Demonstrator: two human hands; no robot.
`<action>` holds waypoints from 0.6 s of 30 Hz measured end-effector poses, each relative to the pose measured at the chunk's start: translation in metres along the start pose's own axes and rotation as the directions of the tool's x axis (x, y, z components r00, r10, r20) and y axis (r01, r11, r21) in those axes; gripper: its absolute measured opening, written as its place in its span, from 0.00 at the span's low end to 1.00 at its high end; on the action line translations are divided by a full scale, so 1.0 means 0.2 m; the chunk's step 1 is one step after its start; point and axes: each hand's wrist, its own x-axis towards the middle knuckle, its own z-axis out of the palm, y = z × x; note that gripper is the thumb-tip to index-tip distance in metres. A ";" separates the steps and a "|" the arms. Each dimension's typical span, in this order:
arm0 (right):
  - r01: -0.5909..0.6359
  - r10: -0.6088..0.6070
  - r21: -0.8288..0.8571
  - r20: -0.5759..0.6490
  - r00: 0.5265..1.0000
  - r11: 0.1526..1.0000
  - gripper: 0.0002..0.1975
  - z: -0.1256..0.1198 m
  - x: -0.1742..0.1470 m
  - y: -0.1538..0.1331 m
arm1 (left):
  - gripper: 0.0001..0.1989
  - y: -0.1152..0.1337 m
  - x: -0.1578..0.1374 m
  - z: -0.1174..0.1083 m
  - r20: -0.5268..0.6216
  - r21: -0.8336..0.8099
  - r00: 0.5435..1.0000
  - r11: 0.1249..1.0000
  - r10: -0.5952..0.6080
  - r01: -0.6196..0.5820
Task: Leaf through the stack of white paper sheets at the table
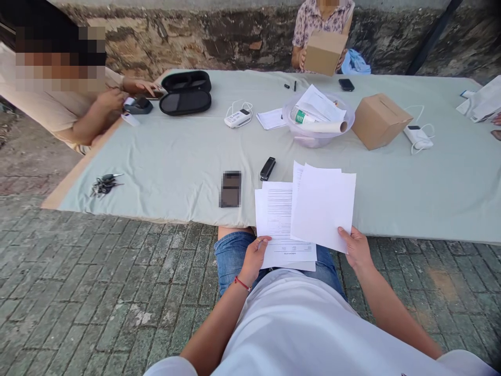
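Note:
My left hand (256, 254) grips the left edge of some printed sheets (278, 214), thumb on top and fingers hidden underneath. My right hand (355, 245) pinches the lower right corner of blank-looking white sheets (324, 209), which overlap the printed ones. A further sheet with faint print peeks out at their left edge. Both sets of paper lie partly over the table's near edge, above my lap. Just beyond the printed sheets sits a black stapler (268, 168). A dark phone (230, 189) lies left of the papers.
On the cloth-covered table (176, 172) stand a clear bowl (309, 137) holding papers and a roll, a cardboard box (379, 122), white devices with cables (237, 118), an open black case (186, 94) and keys (105, 184). One person sits left; another opposite holds a box (325, 52).

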 end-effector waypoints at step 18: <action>0.272 -0.174 -0.568 0.222 0.959 0.777 0.22 0.15 -0.16 0.10 | 0.28 0.01 -0.01 0.01 0.042 -0.136 0.996 0.987 -0.084 0.089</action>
